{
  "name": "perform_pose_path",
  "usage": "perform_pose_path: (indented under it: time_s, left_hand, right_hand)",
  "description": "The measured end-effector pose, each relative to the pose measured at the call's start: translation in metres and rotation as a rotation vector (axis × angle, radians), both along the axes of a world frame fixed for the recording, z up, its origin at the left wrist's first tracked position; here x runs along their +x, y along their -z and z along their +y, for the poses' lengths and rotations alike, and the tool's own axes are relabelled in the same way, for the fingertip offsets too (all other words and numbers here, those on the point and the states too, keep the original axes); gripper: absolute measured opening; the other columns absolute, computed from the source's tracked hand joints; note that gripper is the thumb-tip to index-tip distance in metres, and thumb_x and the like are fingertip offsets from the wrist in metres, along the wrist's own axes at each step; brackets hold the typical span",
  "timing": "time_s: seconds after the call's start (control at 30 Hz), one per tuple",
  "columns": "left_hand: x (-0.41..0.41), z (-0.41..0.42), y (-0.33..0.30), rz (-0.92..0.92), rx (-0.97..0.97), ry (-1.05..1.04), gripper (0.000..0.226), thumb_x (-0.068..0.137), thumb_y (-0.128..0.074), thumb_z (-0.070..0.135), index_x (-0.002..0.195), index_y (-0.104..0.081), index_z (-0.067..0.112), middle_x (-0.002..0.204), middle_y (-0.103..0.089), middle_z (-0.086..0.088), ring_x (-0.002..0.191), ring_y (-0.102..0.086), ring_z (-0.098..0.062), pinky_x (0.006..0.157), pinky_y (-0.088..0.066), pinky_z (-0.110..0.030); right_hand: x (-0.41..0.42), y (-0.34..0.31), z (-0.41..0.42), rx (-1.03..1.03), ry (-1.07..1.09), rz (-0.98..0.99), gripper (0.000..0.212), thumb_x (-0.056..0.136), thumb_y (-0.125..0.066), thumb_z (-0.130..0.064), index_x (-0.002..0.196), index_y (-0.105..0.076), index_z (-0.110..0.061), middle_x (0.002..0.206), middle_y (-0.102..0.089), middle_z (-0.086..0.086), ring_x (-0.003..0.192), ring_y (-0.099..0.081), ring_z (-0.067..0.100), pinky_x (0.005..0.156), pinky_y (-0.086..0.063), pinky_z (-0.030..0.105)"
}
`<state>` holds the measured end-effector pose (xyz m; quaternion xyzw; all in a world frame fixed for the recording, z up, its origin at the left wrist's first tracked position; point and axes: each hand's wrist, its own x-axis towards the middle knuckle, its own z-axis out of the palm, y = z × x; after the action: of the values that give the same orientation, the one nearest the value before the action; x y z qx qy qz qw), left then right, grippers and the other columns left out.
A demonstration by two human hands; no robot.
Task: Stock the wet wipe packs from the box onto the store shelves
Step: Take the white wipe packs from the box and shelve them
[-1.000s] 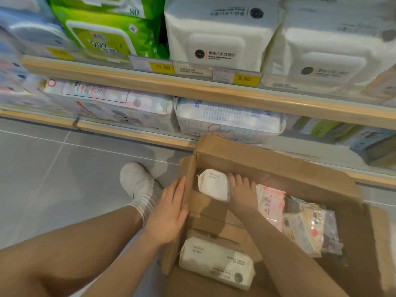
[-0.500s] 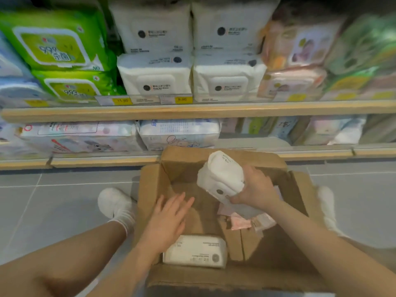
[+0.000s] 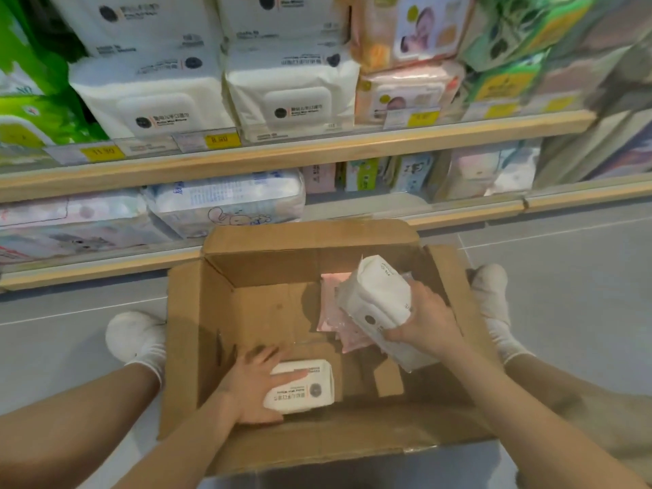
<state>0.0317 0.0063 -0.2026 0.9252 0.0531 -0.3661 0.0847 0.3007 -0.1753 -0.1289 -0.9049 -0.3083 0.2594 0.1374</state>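
Note:
An open cardboard box [image 3: 247,312] stands on the floor in front of the shelves. My right hand [image 3: 428,321] grips a white wet wipe pack [image 3: 379,301], held tilted above the box's right side. Low in the box near its front wall lies a second white wet wipe pack [image 3: 307,390]; my left hand [image 3: 254,386] rests on its left end, fingers spread over it. Pink packets [image 3: 335,319] lie in the box under the raised pack. Matching white packs [image 3: 155,100] are stacked on the upper shelf [image 3: 282,155].
The lower shelf [image 3: 458,215] holds pale packs, with a bare stretch behind the box. Green packs [image 3: 31,114] sit at upper left, pink and green ones at upper right. My white-socked feet [image 3: 136,337] flank the box on the grey tile floor [image 3: 564,294].
My left hand has moved down from the box's left wall onto the lower white pack. My right hand has carried its pack to the right and lower, over the box's right side.

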Motion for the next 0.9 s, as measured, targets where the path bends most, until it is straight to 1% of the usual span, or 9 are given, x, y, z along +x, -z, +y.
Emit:
perform_pose_path:
  time_s: [0.1,0.17,0.23,0.33,0.47,0.57,0.77,0.83,0.9]
  left_hand:
    - [0.014,0.007,0.002,0.023,-0.051,-0.167,0.102,0.069,-0.056,0.071,0.134,0.022,0.059,0.158,0.0,0.002,0.143,-0.007,-0.028,0.11,-0.014,-0.055]
    - [0.025,0.013,0.003,0.021,-0.065,-0.221,0.104,0.07,-0.06,0.065,0.137,0.019,0.057,0.151,-0.024,-0.003,0.134,-0.028,-0.028,0.107,-0.026,-0.047]
    - [0.034,0.018,0.003,0.024,-0.083,-0.231,0.103,0.074,-0.064,0.058,0.14,0.015,0.054,0.144,-0.035,-0.004,0.127,-0.036,-0.027,0.102,-0.032,-0.042]
    - [0.039,0.023,0.001,0.023,-0.116,-0.246,0.101,0.074,-0.067,0.054,0.143,0.006,0.051,0.146,-0.033,-0.005,0.129,-0.035,-0.027,0.101,-0.033,-0.04]
    - [0.043,0.022,-0.007,-0.015,-0.135,-0.263,0.099,0.073,-0.067,0.054,0.146,-0.001,0.048,0.129,-0.046,-0.003,0.113,-0.042,-0.021,0.085,-0.039,-0.035]
    - [0.048,0.024,-0.022,-0.096,-0.077,-0.219,0.097,0.073,-0.065,0.056,0.146,-0.002,0.049,0.125,-0.046,-0.005,0.111,-0.042,-0.022,0.087,-0.041,-0.036]
    - [0.054,0.054,-0.109,-0.314,0.045,-0.208,0.094,0.073,-0.061,0.062,0.143,0.001,0.053,0.115,-0.046,-0.001,0.103,-0.041,-0.019,0.081,-0.036,-0.033]
    - [0.049,0.068,-0.144,-0.402,0.113,-0.198,0.094,0.073,-0.058,0.065,0.142,0.005,0.055,0.114,-0.045,0.0,0.102,-0.041,-0.018,0.078,-0.035,-0.031]
    - [0.038,0.087,-0.174,-0.476,0.148,-0.225,0.095,0.071,-0.058,0.066,0.14,0.006,0.058,0.121,-0.046,0.0,0.109,-0.043,-0.018,0.083,-0.04,-0.031]
  right_hand:
    - [0.004,0.009,0.002,-0.001,0.026,0.033,0.097,0.044,-0.077,-0.056,0.127,-0.036,-0.027,0.115,-0.053,-0.004,0.106,-0.051,0.02,0.087,-0.048,0.047]
    - [0.007,0.013,0.004,-0.004,0.043,0.051,0.096,0.044,-0.078,-0.055,0.126,-0.037,-0.027,0.114,-0.053,-0.003,0.105,-0.051,0.021,0.086,-0.048,0.048]
    - [0.008,0.017,0.006,-0.016,0.043,0.053,0.096,0.044,-0.078,-0.056,0.125,-0.036,-0.028,0.114,-0.053,-0.004,0.104,-0.052,0.02,0.086,-0.049,0.048]
    - [0.011,0.019,0.011,-0.056,0.051,0.052,0.094,0.047,-0.081,-0.052,0.124,-0.036,-0.025,0.112,-0.053,-0.003,0.103,-0.052,0.021,0.085,-0.048,0.044]
    - [0.01,0.013,0.015,-0.079,0.009,0.032,0.092,0.048,-0.081,-0.052,0.123,-0.036,-0.025,0.109,-0.053,-0.004,0.101,-0.052,0.02,0.085,-0.049,0.045]
    - [0.009,-0.004,0.017,-0.059,-0.05,-0.003,0.092,0.05,-0.081,-0.052,0.126,-0.035,-0.026,0.113,-0.051,-0.006,0.104,-0.051,0.019,0.085,-0.048,0.044]
    - [0.014,-0.073,0.029,0.049,-0.155,-0.112,0.095,0.053,-0.084,-0.042,0.134,-0.036,-0.025,0.119,-0.05,-0.003,0.106,-0.048,0.021,0.079,-0.041,0.034]
    - [0.014,-0.099,0.039,0.091,-0.194,-0.171,0.096,0.051,-0.084,-0.044,0.132,-0.037,-0.026,0.118,-0.052,-0.004,0.107,-0.05,0.022,0.081,-0.043,0.036]
    - [0.014,-0.125,0.052,0.114,-0.238,-0.239,0.095,0.048,-0.083,-0.047,0.129,-0.039,-0.025,0.117,-0.053,-0.003,0.106,-0.051,0.022,0.083,-0.046,0.04]
